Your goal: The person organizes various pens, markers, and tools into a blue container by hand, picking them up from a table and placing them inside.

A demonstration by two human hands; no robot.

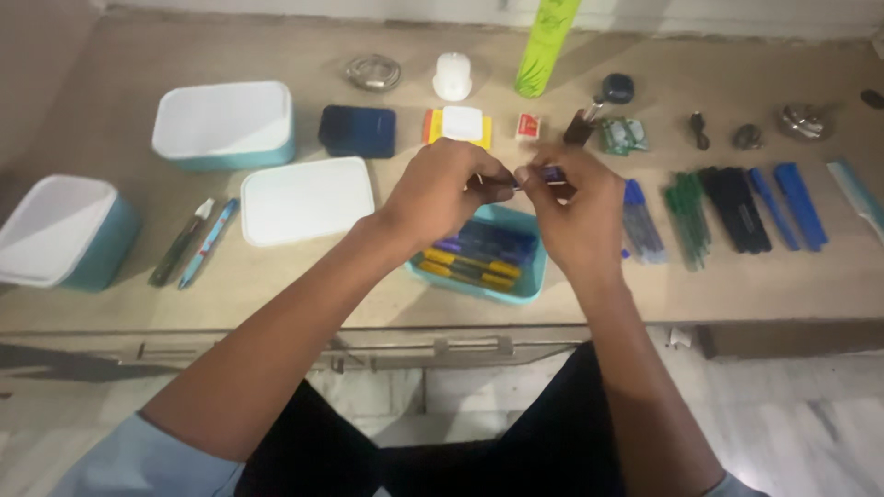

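Observation:
My left hand (448, 189) and my right hand (573, 213) meet above an open teal box (534, 278) on the table. Between their fingertips they pinch a small blue pen (545, 174), held level; each hand grips one end. The box beneath holds several blue and yellow pens (479, 256). Much of the held pen is hidden by my fingers.
Rows of blue pens (640, 221), green pens (689, 213), black pens (734, 207) and more blue pens (790, 204) lie right. A white lid (306, 200), two closed teal boxes (224, 124) (64, 230), two loose pens (195, 241) and small items fill the left and back.

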